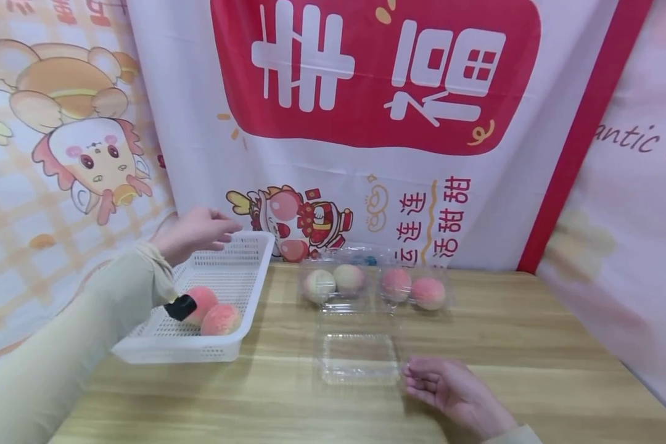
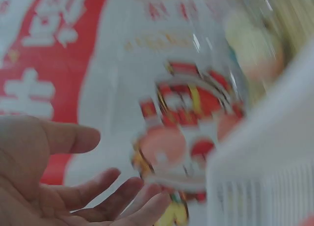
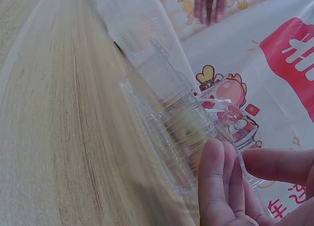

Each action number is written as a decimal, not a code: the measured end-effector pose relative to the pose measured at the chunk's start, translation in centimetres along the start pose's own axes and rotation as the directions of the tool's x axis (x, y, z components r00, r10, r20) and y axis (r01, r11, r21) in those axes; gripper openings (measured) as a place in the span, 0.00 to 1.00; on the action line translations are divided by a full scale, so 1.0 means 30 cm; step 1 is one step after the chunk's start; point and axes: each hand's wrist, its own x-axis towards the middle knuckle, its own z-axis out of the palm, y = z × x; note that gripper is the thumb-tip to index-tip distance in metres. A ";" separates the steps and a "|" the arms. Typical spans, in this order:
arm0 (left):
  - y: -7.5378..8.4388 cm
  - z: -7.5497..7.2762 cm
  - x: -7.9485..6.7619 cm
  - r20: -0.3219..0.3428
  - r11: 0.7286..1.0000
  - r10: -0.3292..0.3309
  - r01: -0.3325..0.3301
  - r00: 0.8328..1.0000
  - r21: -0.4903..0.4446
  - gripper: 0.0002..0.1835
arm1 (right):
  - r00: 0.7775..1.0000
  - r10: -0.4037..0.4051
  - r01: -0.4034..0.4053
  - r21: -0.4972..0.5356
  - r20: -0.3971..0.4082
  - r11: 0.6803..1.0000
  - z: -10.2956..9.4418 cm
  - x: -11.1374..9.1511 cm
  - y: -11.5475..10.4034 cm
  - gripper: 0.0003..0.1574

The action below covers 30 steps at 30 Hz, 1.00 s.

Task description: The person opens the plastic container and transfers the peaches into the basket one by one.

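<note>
My left hand [image 1: 197,233] hangs over the far part of a white plastic basket [image 1: 258,277], fingers loosely bent and nothing held. In the left wrist view, its thumb and fingers stand apart. Two pink peaches [image 1: 221,319] lie in the basket's near half, one partly hidden by the left wrist. My right hand [image 1: 449,391] is at the right edge of an open clear plastic box [image 1: 361,357] on the table. Its thumb and fingertips [image 3: 213,152] appear to pinch the box's thin edge; the exact contact is hard to see.
Behind the open box stand two more clear boxes: one holds two pale peaches [image 1: 348,280], the other two pink peaches [image 1: 428,293]. The wooden table [image 1: 533,345] ends at a printed cloth [image 1: 505,203] hung behind it. More printed cloth hangs at both sides.
</note>
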 end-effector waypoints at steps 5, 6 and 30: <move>0.110 0.156 -0.071 -0.037 0.991 0.091 -0.094 0.995 -0.095 0.26 | 1.000 0.002 -0.002 -0.011 0.009 1.000 0.008 0.009 0.004 0.06; 0.123 0.190 -0.085 -0.032 0.989 0.108 -0.110 0.994 -0.101 0.26 | 1.000 0.003 -0.003 -0.013 0.009 1.000 0.009 0.011 0.005 0.06; -0.055 0.640 -0.228 0.189 0.810 -0.040 0.143 0.981 -0.569 0.43 | 0.987 -0.112 0.061 -0.386 -0.113 0.920 0.023 0.017 -0.147 0.29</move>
